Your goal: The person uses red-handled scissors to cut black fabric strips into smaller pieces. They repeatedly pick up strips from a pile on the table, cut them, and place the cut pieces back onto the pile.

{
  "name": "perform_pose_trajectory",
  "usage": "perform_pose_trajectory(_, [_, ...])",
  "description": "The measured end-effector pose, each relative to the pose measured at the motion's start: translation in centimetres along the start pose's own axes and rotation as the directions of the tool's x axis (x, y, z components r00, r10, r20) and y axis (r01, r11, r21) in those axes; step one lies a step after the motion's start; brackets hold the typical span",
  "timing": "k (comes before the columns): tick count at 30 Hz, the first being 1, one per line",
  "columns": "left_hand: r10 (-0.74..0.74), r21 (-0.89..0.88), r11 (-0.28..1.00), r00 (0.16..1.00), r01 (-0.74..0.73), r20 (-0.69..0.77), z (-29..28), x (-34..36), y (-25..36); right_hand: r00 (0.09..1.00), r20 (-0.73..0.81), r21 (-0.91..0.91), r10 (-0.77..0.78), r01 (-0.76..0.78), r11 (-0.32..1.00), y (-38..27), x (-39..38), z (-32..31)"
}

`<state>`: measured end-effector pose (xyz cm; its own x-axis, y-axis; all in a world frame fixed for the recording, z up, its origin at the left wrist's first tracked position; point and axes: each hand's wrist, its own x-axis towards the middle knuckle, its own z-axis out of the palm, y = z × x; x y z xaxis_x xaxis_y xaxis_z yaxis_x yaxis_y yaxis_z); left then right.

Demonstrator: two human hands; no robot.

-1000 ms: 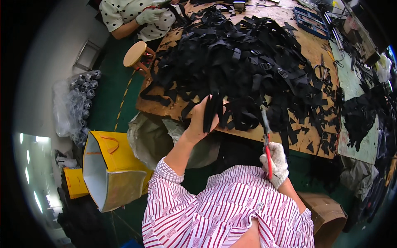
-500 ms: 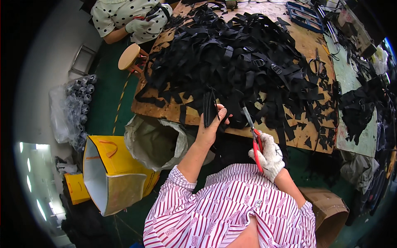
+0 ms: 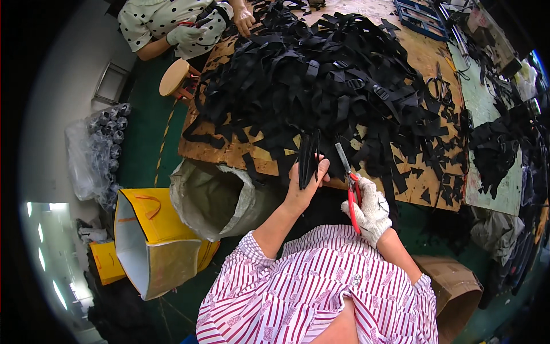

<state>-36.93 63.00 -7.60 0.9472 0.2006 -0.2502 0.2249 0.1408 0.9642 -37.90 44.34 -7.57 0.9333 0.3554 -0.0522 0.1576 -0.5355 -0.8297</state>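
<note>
My bare left hand (image 3: 306, 182) is closed around a folded black fabric strap piece (image 3: 308, 157), held upright at the table's near edge. In a white knit glove, my right hand (image 3: 369, 212) grips red-handled pliers-like cutters (image 3: 352, 192). Their grey metal jaws (image 3: 342, 156) point away from me, just right of the strap piece and apart from it. Beyond both hands a large heap of black webbing straps (image 3: 321, 74) spreads over the wooden table (image 3: 263, 165). Some straps carry buckles (image 3: 381, 92).
An open pale sack (image 3: 249, 195) hangs below the table's near left edge, beside a yellow bag (image 3: 166, 215). A round stool (image 3: 174, 78) and a co-worker in a dotted top (image 3: 166, 20) are far left. Scissors (image 3: 439, 89) lie at right; a cardboard box (image 3: 450, 281) stands lower right.
My left hand has moved right and slightly nearer with the strap piece, closer to the cutters. My right hand shifted slightly left. The co-worker's bare hand now shows at the heap.
</note>
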Motion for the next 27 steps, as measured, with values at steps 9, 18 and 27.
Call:
perform_pose_trajectory(9, [0.023, 0.078, 0.997, 1.0, -0.023, -0.004, 0.8, 0.4, 0.3, 0.995, -0.012, 0.186, 0.103, -0.099, 0.977, 1.5, -0.9, 1.5])
perform_pose_trajectory(18, [0.091, 0.065, 0.993, 0.994, -0.095, 0.057, 1.2, -0.6, -0.7, 0.997, -0.013, 0.175, 0.077, -0.073, 0.982, 1.2, -0.6, 0.6])
perform_pose_trajectory(27, [0.18, 0.003, 0.984, 0.982, -0.18, 0.053, 0.3, -1.1, -3.3, 0.988, 0.037, 0.428, 0.15, -0.152, 0.891, 4.0, -1.0, 2.8])
